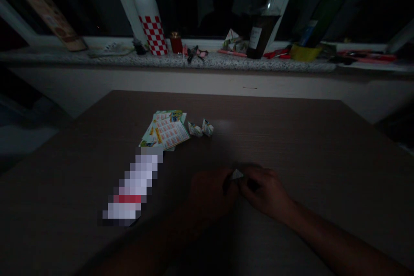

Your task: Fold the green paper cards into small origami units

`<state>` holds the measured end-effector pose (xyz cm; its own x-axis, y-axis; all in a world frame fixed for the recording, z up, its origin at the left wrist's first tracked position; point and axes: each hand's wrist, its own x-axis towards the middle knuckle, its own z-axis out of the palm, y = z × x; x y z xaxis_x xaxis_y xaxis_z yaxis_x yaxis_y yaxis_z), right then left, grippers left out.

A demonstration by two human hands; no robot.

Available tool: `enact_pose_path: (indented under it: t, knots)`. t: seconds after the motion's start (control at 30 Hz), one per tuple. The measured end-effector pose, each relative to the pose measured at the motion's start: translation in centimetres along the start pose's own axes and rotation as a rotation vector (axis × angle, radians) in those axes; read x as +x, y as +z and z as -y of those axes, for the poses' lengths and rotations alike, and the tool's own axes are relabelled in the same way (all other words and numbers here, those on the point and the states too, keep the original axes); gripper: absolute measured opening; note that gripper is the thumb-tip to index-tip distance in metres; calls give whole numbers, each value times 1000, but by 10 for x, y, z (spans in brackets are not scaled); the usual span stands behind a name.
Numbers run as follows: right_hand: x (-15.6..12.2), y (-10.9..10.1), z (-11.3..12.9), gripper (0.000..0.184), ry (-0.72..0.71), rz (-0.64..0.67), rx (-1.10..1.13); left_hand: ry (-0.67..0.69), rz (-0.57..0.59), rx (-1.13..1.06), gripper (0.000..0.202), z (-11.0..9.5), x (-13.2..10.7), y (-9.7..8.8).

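Observation:
Both my hands meet over the table, pinching a small folded piece of paper (237, 175) whose pale pointed tip shows between the fingers. My left hand (211, 189) is closed on it from the left and lies in deep shadow. My right hand (267, 189) grips it from the right with thumb and fingers. Most of the paper is hidden by the fingers. Beyond my left hand stand two small folded paper shapes (195, 129), side by side. Left of them lies a fanned pile of printed paper cards (171, 133) in green, white and yellow.
A blurred-out white and red object (132, 189) lies on the brown table (307, 138) at left. Along the granite windowsill (119, 61) stand a red-checked white bottle (150, 21), a dark cup (258, 36), a green bottle (323, 8) and a small red jar (176, 44).

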<state>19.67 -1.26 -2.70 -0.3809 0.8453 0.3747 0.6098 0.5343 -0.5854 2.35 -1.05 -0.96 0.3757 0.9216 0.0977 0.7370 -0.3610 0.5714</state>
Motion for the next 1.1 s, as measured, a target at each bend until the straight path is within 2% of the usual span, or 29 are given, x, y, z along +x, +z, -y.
enact_pose_path:
  t: [0.23,0.37,0.43,0.57,0.63,0.7,0.8,0.83,0.97,1.03,1.1]
  knots:
    - [2,-3,3,12,43,3,51,-75,16,-57,22,2,3,3]
    - [2,-3,3,12,104,19,95,-99,8,-194,16,2,2,-1]
    - [2,-4,1,12,145,37,130,-103,49,-344,15,3,3,-3]
    - [1,-4,-3,14,176,80,272,-146,233,-803,22,6,7,-5]
    - [1,-4,-4,17,185,72,323,-167,296,-1027,27,9,9,-4]
    - [0,-4,-2,16,180,17,330,-212,307,-1183,30,12,11,-2]
    - [-1,-6,1,5,115,-167,286,-311,271,-1276,32,15,13,1]
    - [-1,-7,2,7,74,-223,264,-336,259,-1282,32,16,13,1]
    - [-1,-12,1,23,-195,-194,120,-400,233,-1291,31,15,13,1]
    - [-1,-11,-1,29,-251,-175,52,-413,216,-1276,31,13,13,0]
    - [-2,-9,-3,30,-248,-170,11,-409,203,-1259,31,11,13,0]
